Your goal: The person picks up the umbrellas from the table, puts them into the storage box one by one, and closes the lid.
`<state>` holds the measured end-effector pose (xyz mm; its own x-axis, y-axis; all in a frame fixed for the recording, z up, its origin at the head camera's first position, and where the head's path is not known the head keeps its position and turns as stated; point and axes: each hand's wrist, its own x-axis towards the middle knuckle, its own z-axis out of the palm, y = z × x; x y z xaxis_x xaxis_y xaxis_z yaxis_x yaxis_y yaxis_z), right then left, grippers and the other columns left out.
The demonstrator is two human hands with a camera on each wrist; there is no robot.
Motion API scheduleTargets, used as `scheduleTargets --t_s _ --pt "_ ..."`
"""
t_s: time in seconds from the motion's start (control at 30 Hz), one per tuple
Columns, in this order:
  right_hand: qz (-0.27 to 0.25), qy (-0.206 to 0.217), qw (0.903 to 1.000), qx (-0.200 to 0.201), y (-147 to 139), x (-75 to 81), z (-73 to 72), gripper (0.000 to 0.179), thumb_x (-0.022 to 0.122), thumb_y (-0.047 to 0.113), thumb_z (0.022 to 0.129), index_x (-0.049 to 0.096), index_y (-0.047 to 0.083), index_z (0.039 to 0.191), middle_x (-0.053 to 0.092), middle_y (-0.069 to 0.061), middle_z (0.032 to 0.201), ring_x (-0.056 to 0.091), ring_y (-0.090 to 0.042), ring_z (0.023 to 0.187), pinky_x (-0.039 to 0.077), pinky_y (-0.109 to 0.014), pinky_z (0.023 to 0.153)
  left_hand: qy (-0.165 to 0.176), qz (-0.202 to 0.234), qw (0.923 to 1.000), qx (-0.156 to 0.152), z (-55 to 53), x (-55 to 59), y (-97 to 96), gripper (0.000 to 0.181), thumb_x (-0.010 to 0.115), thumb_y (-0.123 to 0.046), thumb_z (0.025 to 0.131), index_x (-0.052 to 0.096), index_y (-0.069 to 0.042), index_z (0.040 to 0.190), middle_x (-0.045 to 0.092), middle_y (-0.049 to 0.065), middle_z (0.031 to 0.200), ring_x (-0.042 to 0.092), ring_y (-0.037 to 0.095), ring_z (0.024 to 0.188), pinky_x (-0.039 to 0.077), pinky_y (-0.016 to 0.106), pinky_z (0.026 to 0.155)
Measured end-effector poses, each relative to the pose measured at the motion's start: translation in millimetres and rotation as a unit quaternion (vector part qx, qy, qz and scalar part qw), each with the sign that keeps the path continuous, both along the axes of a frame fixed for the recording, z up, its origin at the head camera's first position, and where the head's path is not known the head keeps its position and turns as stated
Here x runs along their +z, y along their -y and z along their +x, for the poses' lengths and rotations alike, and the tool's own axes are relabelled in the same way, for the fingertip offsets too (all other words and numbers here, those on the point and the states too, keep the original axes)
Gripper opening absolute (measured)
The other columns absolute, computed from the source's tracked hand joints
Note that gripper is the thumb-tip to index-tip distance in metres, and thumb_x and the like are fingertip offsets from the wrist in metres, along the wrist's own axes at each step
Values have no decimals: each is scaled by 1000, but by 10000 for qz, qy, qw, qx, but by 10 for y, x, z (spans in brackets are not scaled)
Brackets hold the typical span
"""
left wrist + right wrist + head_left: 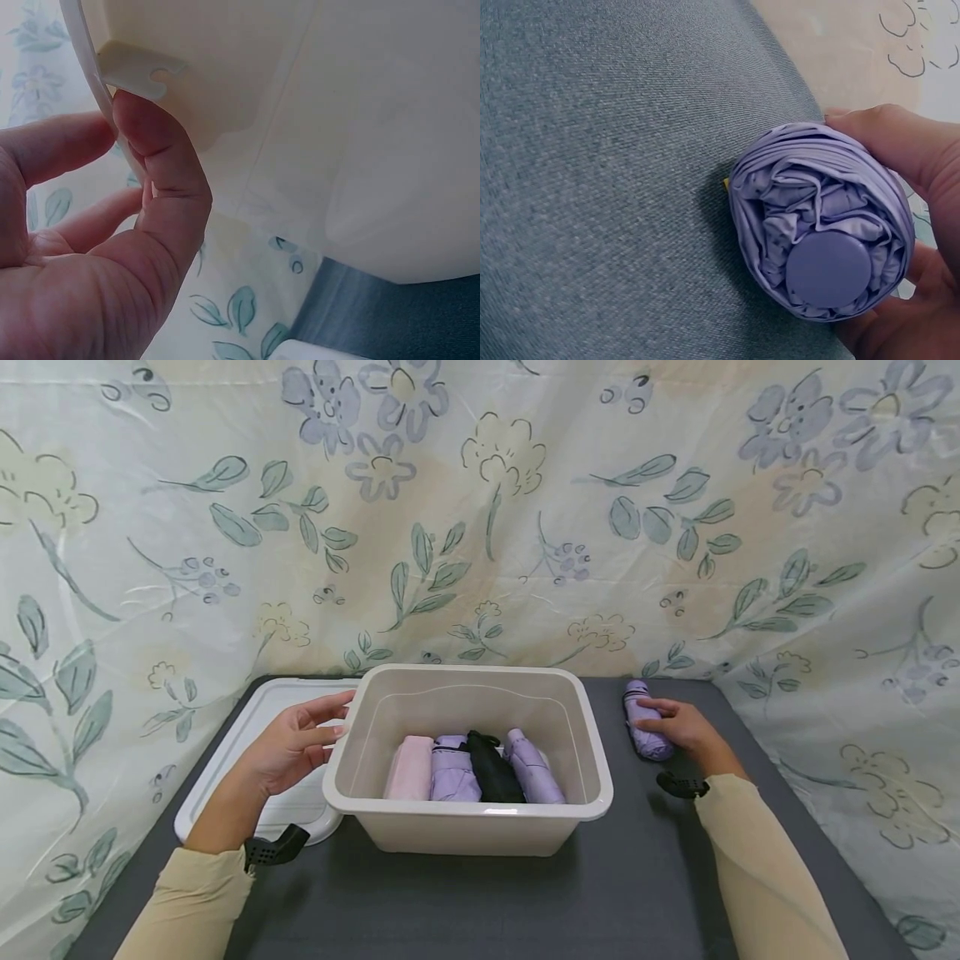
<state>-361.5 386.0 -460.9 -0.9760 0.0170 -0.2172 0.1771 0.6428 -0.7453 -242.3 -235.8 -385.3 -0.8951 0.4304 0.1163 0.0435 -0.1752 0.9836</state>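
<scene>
A beige plastic storage bin [465, 829] stands on the dark table, and my left hand [288, 747] holds its left rim between thumb and fingers. Seen from the left wrist, the thumb [169, 142] bends under the rim beside a small notched tab. Off to the bin's right lies a rolled, folded lavender umbrella [651, 745]; my right hand [693, 735] grips it from the right side. The right wrist view shows its round end cap [829, 268] and gathered fabric. Within the bin are a pink bundle [411, 768], two lavender folded umbrellas [534, 768] and a black folded umbrella [492, 770].
A white lid [225, 768] lies flat on the table [450, 906] to the left, partly behind the left hand and bin. Floral fabric [480, 527] hangs along the back and both sides of the table.
</scene>
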Motion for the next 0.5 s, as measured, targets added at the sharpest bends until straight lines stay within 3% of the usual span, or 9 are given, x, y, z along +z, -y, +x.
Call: scheduleTargets --t_s 0.5 --pt "34 4 10000 75 21 46 -23 76 77 34 92 43 11 156 23 -33 164 26 -52 150 31 -63 120 -52 -140 9999 50 19 7 3 56 54 3 102 40 -3 156 63 3 117 71 12 99 62 32 86"
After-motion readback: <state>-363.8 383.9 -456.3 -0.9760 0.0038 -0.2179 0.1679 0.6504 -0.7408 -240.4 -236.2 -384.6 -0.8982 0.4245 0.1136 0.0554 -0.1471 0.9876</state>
